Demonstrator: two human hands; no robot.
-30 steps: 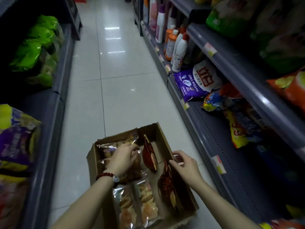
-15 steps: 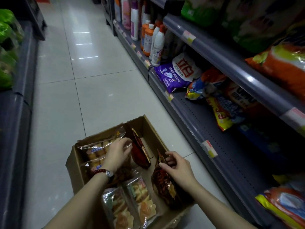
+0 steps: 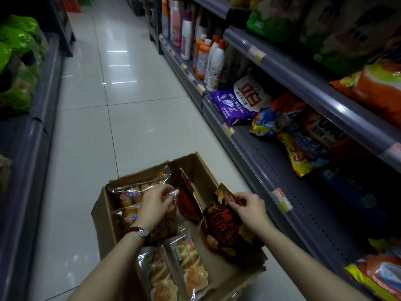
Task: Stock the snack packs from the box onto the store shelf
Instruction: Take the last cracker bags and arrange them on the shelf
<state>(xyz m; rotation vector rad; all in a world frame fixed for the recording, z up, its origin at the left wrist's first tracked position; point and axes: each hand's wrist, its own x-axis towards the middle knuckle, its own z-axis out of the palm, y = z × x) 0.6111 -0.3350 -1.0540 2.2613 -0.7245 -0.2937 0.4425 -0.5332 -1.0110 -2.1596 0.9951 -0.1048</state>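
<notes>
Low in the frame, your right hand (image 3: pixel 249 208) pinched the top edge of the dark red snack pack (image 3: pixel 225 227), probably to lift it from the box (image 3: pixel 195 164). Your left hand (image 3: pixel 155 203) pinched a clear bread pack (image 3: pixel 132 193); the bare shelf (image 3: pixel 282 170) waited at right.

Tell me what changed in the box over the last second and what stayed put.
The right hand took hold of the dark red snack bag by its top edge and tipped it up out of the cardboard box. The left hand, earlier resting on the clear bread packs, now pinches a pack's corner. The clear packs nearest the camera and the second red bag stayed put.
</notes>
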